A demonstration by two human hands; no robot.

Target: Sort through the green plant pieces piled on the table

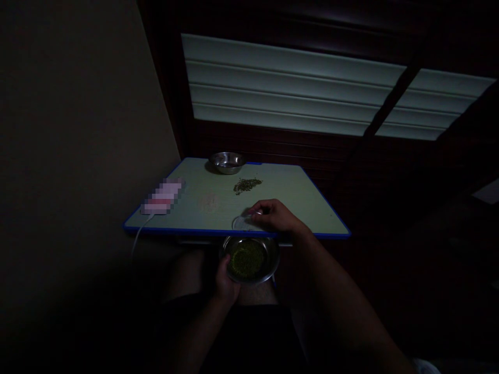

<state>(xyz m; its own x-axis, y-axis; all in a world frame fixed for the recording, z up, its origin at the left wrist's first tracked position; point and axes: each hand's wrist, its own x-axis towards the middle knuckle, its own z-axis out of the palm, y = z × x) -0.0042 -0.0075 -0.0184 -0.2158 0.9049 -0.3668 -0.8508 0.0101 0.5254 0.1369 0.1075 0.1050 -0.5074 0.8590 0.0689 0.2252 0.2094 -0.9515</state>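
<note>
My left hand (227,282) grips the rim of a metal bowl (274,265) just below the table's front edge, thumb on the inner side. Small green grains, too dark to name exactly, form a heap (246,258) inside it. Over the front of the table, my right hand (275,215) has its fingers curled at the edge of a clear, round, shallow dish or lid (244,224); it appears to pinch it. Beyond that hand lies a loose pile of small brownish-green grains (247,185).
The pale folding table (304,202) has a blue edge. A second metal bowl (227,165) stands at its back left. Along the left side lies a blurred-out phone (163,196) with a white cable (137,235) hanging off the edge. A dark slatted door rises behind.
</note>
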